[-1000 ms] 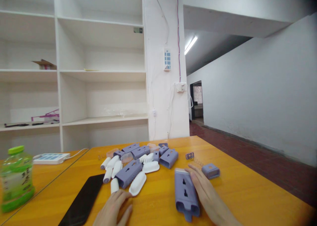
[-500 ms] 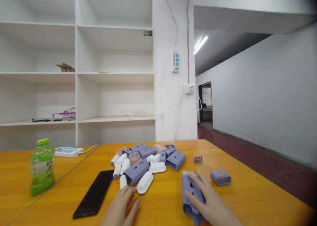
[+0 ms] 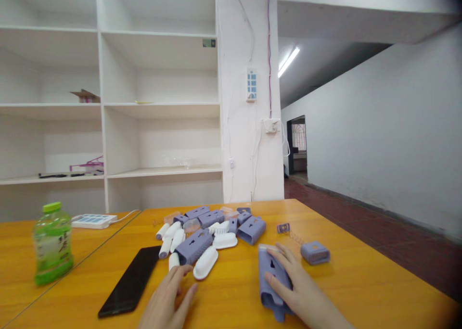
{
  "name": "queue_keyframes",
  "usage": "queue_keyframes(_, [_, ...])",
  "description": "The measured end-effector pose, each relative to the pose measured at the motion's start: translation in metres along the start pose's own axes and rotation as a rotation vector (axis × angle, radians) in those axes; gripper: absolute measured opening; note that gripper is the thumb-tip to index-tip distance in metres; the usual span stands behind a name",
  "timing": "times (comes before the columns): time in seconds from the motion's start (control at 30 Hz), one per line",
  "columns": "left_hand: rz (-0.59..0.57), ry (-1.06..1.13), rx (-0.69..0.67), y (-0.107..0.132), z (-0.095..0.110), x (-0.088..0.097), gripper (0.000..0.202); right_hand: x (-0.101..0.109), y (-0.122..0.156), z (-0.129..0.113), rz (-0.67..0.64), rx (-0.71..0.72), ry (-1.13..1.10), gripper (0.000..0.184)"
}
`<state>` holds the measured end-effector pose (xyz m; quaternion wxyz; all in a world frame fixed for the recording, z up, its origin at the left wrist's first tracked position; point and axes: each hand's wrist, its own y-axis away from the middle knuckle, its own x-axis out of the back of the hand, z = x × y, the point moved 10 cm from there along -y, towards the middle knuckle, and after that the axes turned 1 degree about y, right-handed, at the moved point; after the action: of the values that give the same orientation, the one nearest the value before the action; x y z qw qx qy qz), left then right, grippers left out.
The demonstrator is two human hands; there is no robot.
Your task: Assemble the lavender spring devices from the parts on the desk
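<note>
My right hand (image 3: 303, 293) lies over a lilac plastic housing (image 3: 269, 281) on the orange table (image 3: 231, 295), thumb on its near side and fingers wrapped over its top. My left hand (image 3: 166, 302) rests flat on the table with fingers stretched out, its fingertips close to a white oval cap (image 3: 205, 269) and a small white cylinder (image 3: 173, 260). Beyond them sits a pile of several lilac housings (image 3: 195, 246) and white parts (image 3: 224, 241). A small lilac square cap (image 3: 315, 252) lies to the right of my right hand.
A black phone (image 3: 132, 281) lies left of my left hand. A green bottle (image 3: 50, 242) stands at the far left, with a white power strip (image 3: 92, 220) behind it. A small clip with a spring (image 3: 285, 229) lies near the pile. White shelves (image 3: 108, 107) stand behind the table.
My right hand has moved from beside the lilac housing onto it and closed over it. The view swung right and then back a little. My left hand has stayed flat.
</note>
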<state>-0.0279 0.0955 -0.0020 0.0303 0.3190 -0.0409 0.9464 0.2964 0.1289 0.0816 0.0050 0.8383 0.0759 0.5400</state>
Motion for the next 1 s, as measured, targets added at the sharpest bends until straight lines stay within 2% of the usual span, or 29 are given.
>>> queue_keyframes(0.13, [0.025, -0.082, 0.024, -0.006, 0.003, 0.002, 0.042, -0.008, -0.002, 0.003, -0.025, 0.027, 0.030, 0.068])
queue_keyframes(0.27, [-0.007, -0.236, 0.068, -0.015, 0.014, -0.005, 0.046, -0.011, -0.006, 0.005, -0.031, 0.046, 0.030, 0.068])
queue_keyframes(0.47, [0.020, -0.397, 0.088, -0.048, 0.057, -0.031, 0.050, -0.016, -0.012, 0.010, -0.089, 0.046, 0.065, 0.072])
queue_keyframes(0.63, [0.106, -0.369, -0.020, -0.086, 0.090, -0.054, 0.053, -0.016, -0.012, 0.008, -0.122, 0.050, 0.081, 0.081])
queue_keyframes(0.73, [0.115, -0.336, -0.054, -0.094, 0.089, -0.054, 0.051, -0.017, -0.010, 0.006, -0.130, 0.047, 0.068, 0.087])
queue_keyframes(0.8, [0.118, -0.322, -0.056, -0.091, 0.083, -0.048, 0.046, -0.014, -0.009, 0.011, -0.081, 0.029, 0.016, 0.079])
queue_keyframes(0.9, [0.108, -0.314, -0.037, -0.081, 0.070, -0.039, 0.038, -0.012, -0.007, 0.032, 0.011, -0.011, -0.102, 0.063])
queue_keyframes(1.0, [0.087, -0.320, 0.004, -0.076, 0.061, -0.041, 0.033, -0.020, -0.006, 0.039, -0.005, 0.099, -0.155, 0.066])
